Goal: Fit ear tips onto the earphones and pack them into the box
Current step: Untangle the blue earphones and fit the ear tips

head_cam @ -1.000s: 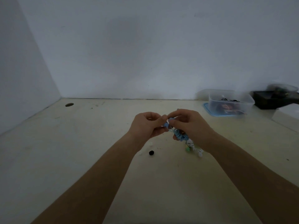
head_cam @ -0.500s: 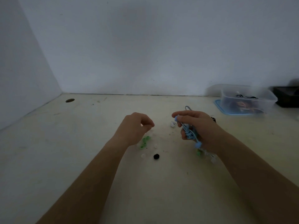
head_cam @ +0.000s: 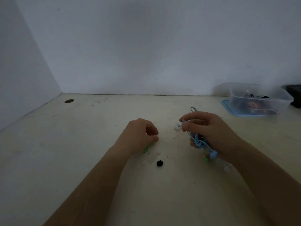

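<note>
The left hand [head_cam: 140, 136] hovers low with its fingers curled toward the thumb; whether they pinch anything cannot be told. Green ear tips [head_cam: 145, 150] peek out beside its wrist, and a black ear tip [head_cam: 159, 163] lies just behind it. The right hand [head_cam: 210, 129] grips the coiled blue earphones [head_cam: 197, 141], thumb and forefinger pinching one bud. The clear box [head_cam: 284, 99] sits beyond it, to its right.

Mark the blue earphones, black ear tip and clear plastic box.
blue earphones [head_cam: 197, 142]: head view, coiled cable bundle.
black ear tip [head_cam: 159, 163]: head view, its middle.
clear plastic box [head_cam: 236, 103]: head view, front wall, left end.
</note>
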### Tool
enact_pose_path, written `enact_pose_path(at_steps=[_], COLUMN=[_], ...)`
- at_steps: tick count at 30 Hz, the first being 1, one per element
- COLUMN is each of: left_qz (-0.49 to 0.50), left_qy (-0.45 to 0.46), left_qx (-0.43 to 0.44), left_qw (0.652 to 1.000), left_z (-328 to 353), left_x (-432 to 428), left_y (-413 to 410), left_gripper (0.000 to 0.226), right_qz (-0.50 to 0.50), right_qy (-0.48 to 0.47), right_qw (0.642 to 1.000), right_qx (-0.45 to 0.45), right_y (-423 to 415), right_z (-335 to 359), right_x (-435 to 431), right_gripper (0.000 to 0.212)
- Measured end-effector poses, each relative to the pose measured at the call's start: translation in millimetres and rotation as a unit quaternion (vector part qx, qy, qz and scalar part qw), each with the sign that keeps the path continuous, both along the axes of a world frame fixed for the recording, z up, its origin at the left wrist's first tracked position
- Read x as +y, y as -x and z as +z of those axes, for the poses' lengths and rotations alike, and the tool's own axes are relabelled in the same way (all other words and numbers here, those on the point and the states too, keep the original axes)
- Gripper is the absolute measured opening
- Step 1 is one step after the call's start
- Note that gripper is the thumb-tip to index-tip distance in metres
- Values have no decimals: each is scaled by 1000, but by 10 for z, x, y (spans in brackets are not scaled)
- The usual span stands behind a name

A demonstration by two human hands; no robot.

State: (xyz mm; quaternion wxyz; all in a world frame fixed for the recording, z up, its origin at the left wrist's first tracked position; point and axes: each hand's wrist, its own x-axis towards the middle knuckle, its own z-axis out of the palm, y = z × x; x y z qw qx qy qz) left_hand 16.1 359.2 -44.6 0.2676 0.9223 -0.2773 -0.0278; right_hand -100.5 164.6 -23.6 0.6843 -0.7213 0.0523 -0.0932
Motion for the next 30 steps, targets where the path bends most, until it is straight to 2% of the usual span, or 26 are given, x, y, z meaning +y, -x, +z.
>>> enact_pose_path(at_steps=[7, 16, 21, 24, 27, 30], left_qz=[17, 32, -4, -22, -28, -21], left_qy=[28, 144, 300, 342, 398, 420], left_qx=[15, -15, 103, 201, 307, 353], left_qw=[999, 989, 948, 918, 864, 836], left_z=[10, 111, 163, 168, 179, 178], left_x=[17, 23, -15, -33, -55, -83], left_y=[9, 71, 224, 292, 333, 360], left_gripper=[13, 14, 11, 15, 23, 23], right_qz=[-3, -19, -11, -13, -14, -18], right_qy=[83, 157, 177, 167, 124, 72], right_qw=[996, 987, 983, 983, 989, 994], right_qx=[-31, -22, -55, -71, -80, -86], right_y=[14, -4, -18, -12, -2, 10], right_z=[-40, -133, -150, -147, -123, -99], right_x=[49, 86, 124, 119, 119, 125], right_gripper=[18, 11, 6, 11, 14, 29])
